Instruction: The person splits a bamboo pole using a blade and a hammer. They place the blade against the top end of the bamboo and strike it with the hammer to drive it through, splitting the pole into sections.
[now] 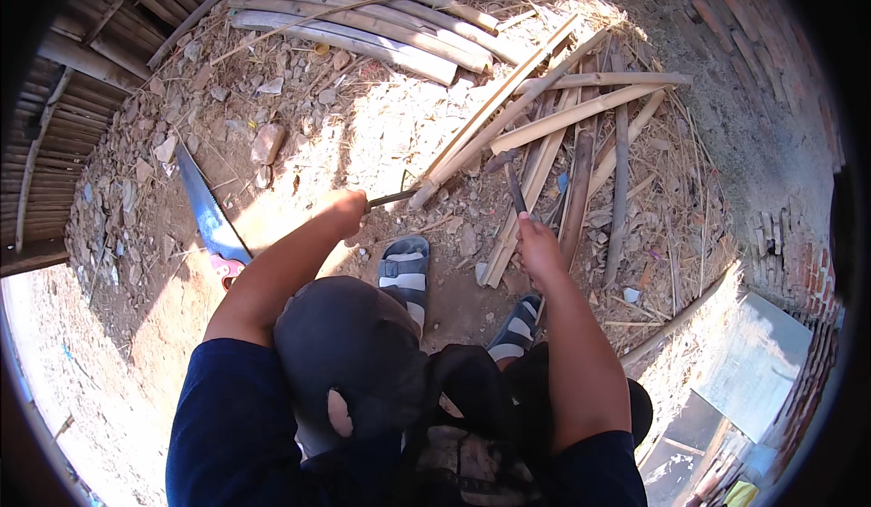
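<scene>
My left hand point(343, 213) is closed round the grip of a narrow dark metal tool point(392, 198), whose exact kind is too small to tell. Its far end meets or lies close to the near end of a split bamboo strip point(445, 173). In my right hand point(539, 251) is a hammer point(513, 185), gripped by the handle with its dark head pointing up and away. The hammer head hangs over other bamboo pieces point(535, 194) on the ground, apart from the tool in my left hand.
A handsaw point(207, 208) with a blue-looking blade lies at left. Several bamboo poles point(363, 26) are stacked at the far side. A brick wall point(780, 72) rises at right, near a pale flat panel point(758, 362). Stones and straw litter the ground around my sandals point(405, 276).
</scene>
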The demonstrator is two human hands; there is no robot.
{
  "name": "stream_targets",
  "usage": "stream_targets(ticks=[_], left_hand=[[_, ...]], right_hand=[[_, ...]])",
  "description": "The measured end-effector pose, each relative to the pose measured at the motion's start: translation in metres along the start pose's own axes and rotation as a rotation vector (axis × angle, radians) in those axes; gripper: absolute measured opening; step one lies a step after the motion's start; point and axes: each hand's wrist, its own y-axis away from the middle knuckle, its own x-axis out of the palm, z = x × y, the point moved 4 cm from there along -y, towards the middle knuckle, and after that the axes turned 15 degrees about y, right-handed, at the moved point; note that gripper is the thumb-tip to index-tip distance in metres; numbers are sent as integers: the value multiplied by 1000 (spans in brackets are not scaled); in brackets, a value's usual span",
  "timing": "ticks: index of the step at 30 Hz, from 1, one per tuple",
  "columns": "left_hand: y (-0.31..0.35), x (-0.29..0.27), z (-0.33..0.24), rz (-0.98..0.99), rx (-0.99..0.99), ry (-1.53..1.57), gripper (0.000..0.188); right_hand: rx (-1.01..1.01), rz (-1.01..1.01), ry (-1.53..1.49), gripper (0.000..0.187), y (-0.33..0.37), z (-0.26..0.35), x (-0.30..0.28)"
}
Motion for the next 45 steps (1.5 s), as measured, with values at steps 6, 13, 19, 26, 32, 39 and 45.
stream_targets(ticks=[6, 13, 19, 26, 32, 39, 45], left_hand=[[24, -42, -35, 89, 91, -78, 20], [52, -98, -102, 161, 204, -324, 28], [76, -110, -194, 329, 231, -584, 28], [119, -101, -292, 166, 135, -678, 28], [96, -44, -281, 157, 238, -500, 40], [114, -63, -322, 12, 267, -353, 47], [101, -71, -330, 13, 216, -307, 47]], right_hand=[[-183, -65, 162, 46, 30, -21, -110], [-172, -106, -264, 43, 144, -2, -188], [-286, -147, -566, 41, 184, -8, -227], [-303, -164, -587, 43, 184, -21, -241], [-407, -264, -504, 44, 182, -44, -262], [-365, -372, -520, 53, 186, -88, -284], [-321, -349, -584, 47, 190, -98, -297]])
